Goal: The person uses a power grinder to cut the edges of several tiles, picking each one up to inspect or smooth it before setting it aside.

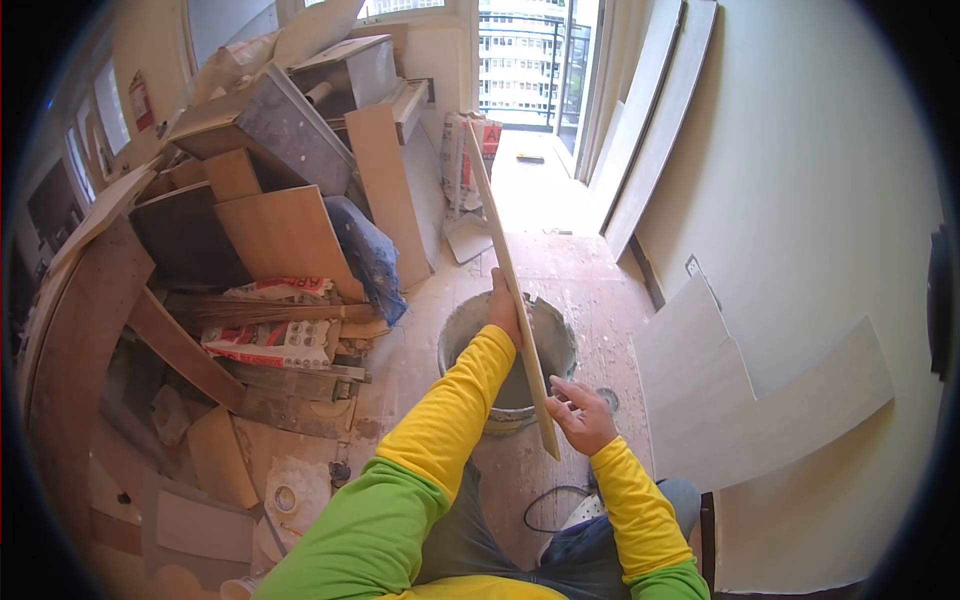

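A long, thin board stands tilted in front of me, seen nearly edge-on. My left hand grips it around its middle from the left side. Close to the board's lower end is my right hand, its fingers apart and the tips at or against the board's right side; contact is hard to make out. Beneath the board is a round, grey-smeared bucket on the floor, partly covered by the board and my left arm.
Wood panels, boxes and printed sacks are piled at the left. Cut pale sheets lean on the right wall, and tall panels stand beside the bright balcony doorway. A dark cable lies near my legs.
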`<state>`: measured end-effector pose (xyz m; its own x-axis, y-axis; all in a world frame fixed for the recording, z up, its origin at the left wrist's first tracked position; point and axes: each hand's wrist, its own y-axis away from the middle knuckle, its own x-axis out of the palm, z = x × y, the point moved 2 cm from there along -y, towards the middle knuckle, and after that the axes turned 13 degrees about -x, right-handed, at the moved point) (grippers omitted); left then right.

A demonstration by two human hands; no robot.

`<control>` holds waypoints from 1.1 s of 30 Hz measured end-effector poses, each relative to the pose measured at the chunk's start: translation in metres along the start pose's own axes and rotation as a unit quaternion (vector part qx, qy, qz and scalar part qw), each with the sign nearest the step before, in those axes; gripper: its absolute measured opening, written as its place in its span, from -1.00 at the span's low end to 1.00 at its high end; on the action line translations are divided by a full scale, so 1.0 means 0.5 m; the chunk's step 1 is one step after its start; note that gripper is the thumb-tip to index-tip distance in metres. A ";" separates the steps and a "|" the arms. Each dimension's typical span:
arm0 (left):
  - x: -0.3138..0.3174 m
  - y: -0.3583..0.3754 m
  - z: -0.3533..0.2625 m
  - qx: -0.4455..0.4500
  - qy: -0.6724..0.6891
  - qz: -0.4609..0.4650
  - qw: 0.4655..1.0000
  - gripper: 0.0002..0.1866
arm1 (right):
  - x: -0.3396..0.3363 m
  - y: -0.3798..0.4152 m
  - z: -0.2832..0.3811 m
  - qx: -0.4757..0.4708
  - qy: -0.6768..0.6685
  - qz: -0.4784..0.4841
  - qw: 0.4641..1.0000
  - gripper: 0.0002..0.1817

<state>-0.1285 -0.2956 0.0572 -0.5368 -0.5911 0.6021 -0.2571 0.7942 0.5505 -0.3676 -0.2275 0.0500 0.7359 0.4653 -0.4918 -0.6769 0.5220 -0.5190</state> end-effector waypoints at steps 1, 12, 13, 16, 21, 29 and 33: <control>-0.001 0.000 0.000 -0.002 -0.001 0.000 1.000 -0.22 | 0.000 0.001 0.000 0.001 -0.001 0.003 1.000 -0.45; -0.027 -0.129 0.150 -0.030 -0.126 -0.162 0.978 -0.12 | 0.022 0.049 -0.030 0.112 -0.014 -0.045 0.993 -0.44; -0.029 -0.140 0.167 -0.032 -0.127 -0.161 0.978 -0.12 | 0.015 0.054 -0.038 0.115 -0.012 -0.047 0.992 -0.44; -0.025 -0.149 0.208 -0.095 -0.203 -0.155 0.962 0.06 | -0.010 0.067 -0.065 0.176 -0.028 -0.029 0.983 -0.45; -0.054 -0.229 0.267 -0.127 -0.249 -0.164 0.946 -0.08 | -0.011 0.087 -0.130 0.179 -0.044 -0.037 0.982 -0.51; -0.092 -0.267 0.277 -0.158 -0.283 -0.171 0.930 -0.15 | 0.009 0.068 -0.119 0.236 0.031 -0.019 0.971 -0.48; -0.093 -0.249 0.261 -0.160 -0.322 -0.143 0.922 -0.09 | 0.004 0.062 -0.110 0.256 0.037 0.006 0.966 -0.50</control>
<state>-0.1765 -0.3486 -0.1145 -0.8759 -0.4824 -0.0046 -0.2669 0.4766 0.8376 -0.3880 -0.2497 -0.0056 0.7119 0.4321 -0.5536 -0.5757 0.8106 -0.1076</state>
